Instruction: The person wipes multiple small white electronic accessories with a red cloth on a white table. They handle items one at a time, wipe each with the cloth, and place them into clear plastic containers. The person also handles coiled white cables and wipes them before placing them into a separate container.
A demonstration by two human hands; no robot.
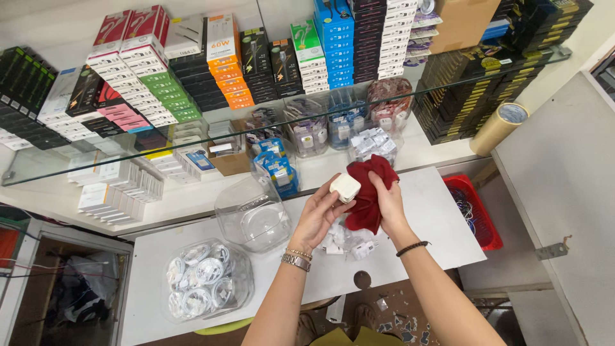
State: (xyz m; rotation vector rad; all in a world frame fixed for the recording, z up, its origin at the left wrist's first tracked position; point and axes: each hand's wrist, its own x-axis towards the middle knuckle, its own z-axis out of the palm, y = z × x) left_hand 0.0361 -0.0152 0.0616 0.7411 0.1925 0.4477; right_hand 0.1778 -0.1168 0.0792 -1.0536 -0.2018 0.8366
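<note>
The left hand (318, 214) holds a white charger (345, 188) above the white table (442, 224), fingers closed on its lower edge. The right hand (387, 205) grips a red cloth (368, 192) — pressed against the charger's side. Below them lies a pile of white chargers (346, 242), with a clear empty jar (251, 214) just to the left.
</note>
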